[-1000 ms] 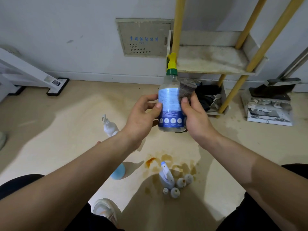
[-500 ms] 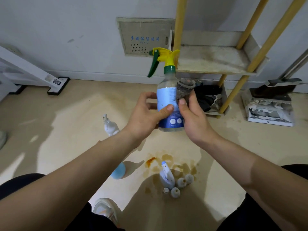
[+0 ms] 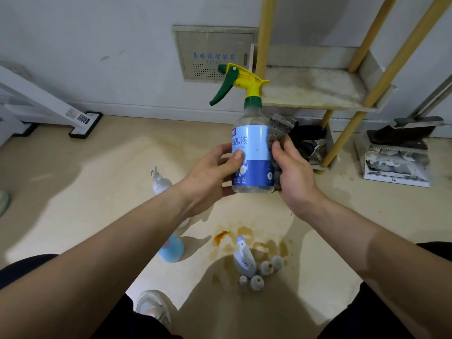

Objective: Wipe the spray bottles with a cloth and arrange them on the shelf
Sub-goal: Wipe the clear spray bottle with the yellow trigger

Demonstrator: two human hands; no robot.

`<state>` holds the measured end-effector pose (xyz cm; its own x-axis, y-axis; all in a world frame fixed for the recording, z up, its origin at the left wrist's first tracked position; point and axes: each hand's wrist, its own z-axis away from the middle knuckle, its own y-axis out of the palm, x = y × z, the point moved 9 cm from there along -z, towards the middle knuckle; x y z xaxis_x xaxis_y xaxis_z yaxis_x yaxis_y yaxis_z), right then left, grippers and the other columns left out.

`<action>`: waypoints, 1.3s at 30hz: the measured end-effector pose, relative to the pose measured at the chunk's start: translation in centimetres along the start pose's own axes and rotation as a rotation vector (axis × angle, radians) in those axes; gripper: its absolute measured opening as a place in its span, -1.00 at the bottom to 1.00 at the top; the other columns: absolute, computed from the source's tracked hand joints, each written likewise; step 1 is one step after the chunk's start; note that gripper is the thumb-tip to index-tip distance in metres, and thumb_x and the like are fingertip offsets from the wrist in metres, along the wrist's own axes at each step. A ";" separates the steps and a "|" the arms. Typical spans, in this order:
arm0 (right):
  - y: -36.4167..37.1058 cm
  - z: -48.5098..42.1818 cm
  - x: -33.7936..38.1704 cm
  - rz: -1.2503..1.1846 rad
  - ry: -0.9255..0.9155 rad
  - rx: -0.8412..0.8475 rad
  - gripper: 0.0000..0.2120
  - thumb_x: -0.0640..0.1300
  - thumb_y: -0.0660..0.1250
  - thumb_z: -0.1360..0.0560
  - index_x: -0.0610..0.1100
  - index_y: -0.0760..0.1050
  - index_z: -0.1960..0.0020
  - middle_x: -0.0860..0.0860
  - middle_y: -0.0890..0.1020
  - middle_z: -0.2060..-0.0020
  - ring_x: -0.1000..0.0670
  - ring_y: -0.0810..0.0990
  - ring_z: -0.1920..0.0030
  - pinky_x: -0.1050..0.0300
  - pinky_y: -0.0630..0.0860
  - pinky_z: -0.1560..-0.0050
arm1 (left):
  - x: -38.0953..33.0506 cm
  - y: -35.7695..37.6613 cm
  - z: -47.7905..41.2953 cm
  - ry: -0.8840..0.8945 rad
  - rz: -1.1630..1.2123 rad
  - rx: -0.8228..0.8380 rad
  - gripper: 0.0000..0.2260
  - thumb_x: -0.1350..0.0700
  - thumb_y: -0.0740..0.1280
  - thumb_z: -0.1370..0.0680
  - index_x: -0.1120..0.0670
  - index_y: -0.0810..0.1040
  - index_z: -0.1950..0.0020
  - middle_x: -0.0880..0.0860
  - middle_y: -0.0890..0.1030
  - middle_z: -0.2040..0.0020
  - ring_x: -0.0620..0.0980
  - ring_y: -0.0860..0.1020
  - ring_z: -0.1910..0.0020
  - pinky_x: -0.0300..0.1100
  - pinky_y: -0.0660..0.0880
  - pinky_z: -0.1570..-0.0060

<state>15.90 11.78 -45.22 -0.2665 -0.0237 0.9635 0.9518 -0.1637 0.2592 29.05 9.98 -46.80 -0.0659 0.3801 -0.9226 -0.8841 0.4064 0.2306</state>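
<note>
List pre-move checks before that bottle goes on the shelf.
1. Grip: left hand holds spray bottle: ok.
2. Wipe contact: right hand presses cloth against its side: ok.
3. Bottle upright: ok.
4. Fully wiped: cannot tell, far side hidden.
5. Room on shelf board: ok, though stained.
6. All floor bottles shelved: not ok.

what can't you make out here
All in the head view.
Cloth: mostly hidden under the right hand, against the spray bottle.
Left hand: fingers behind the bottle.
Blue bottle on the floor: part covered by the left forearm.
Shelf: posts cut off by the top edge.
Dark items on the lower tier: too dim to identify.
</note>
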 end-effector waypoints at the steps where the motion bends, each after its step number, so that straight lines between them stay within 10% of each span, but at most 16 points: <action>1: 0.1 0.1 0.1 0.022 -0.011 0.008 -0.72 -0.19 0.08 -0.71 0.00 0.39 -0.37 0.21 0.67 0.01 0.24 0.65 0.01 0.26 0.60 -0.05 | 0.2 0.2 0.1 -0.027 0.033 0.008 -0.44 -0.07 0.36 -0.48 0.07 0.35 -0.44 0.14 0.62 -0.24 0.08 0.64 -0.11 0.06 0.60 -0.11; 9: 1.7 0.3 0.0 0.407 -0.184 0.151 -0.51 0.14 0.17 -0.55 0.54 0.17 -0.39 0.14 0.36 -0.49 0.05 0.29 -0.52 -0.18 0.23 -0.52 | -1.3 -1.0 0.0 0.157 -0.216 -0.210 -0.25 -0.10 0.54 -0.24 0.00 0.32 -0.35 0.03 0.59 -0.18 -0.07 0.68 -0.03 -0.11 0.65 0.05; 16: 0.6 -1.0 1.2 0.224 -0.085 0.086 -0.68 -0.12 0.09 -0.71 -0.07 0.37 -0.44 0.11 0.63 -0.16 0.21 0.62 -0.15 0.23 0.53 -0.18 | -1.3 0.0 0.2 0.208 -0.268 -0.156 -0.38 0.05 0.59 -0.38 -0.01 0.45 -0.37 -0.03 0.59 -0.17 -0.22 0.63 -0.06 -0.20 0.63 0.00; 27: 1.6 -0.1 -0.4 0.453 -0.184 0.188 -0.61 0.03 0.11 -0.61 0.40 0.18 -0.35 0.10 0.44 -0.42 0.14 0.39 -0.44 -0.02 0.32 -0.49 | -1.8 -1.1 -0.2 0.197 -0.182 -0.199 -0.46 -0.01 0.57 -0.39 0.03 0.53 -0.33 0.10 0.66 -0.13 0.11 0.68 -0.09 0.15 0.63 -0.10; 32: 0.7 -0.8 -0.7 0.259 -0.105 0.122 -0.69 0.01 0.14 -0.66 0.28 0.34 -0.36 0.10 0.56 -0.31 0.09 0.53 -0.33 -0.07 0.44 -0.40 | -1.6 -0.5 -0.2 0.142 -0.151 -0.089 -0.69 0.01 0.30 -0.64 -0.06 0.50 -0.39 0.06 0.68 -0.15 0.04 0.68 -0.03 0.06 0.62 -0.14; 36: -0.4 -1.0 -0.1 0.114 -0.069 0.042 -0.67 -0.22 0.05 -0.71 -0.06 0.32 -0.45 0.17 0.62 -0.09 0.26 0.64 -0.03 0.29 0.57 -0.09 | -1.1 -0.2 -0.2 0.157 -0.143 0.003 -0.56 0.17 0.26 -0.67 -0.13 0.34 -0.52 0.17 0.64 -0.14 0.03 0.64 -0.07 -0.12 0.60 -0.06; 39: 0.0 -0.8 -0.2 0.222 -0.078 0.042 -0.67 -0.12 0.10 -0.70 0.04 0.29 -0.45 0.10 0.59 -0.22 0.16 0.60 -0.21 0.07 0.51 -0.30 | -1.0 -0.2 0.0 0.207 -0.152 -0.048 -0.42 0.13 0.36 -0.61 -0.11 0.26 -0.59 0.26 0.56 -0.26 0.11 0.65 -0.14 -0.08 0.61 -0.05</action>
<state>15.84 11.00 -45.44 -0.0385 0.0223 0.9990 0.9917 -0.1215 0.0410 29.34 9.56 -45.96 -0.0200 0.1373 -0.9903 -0.9118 0.4039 0.0744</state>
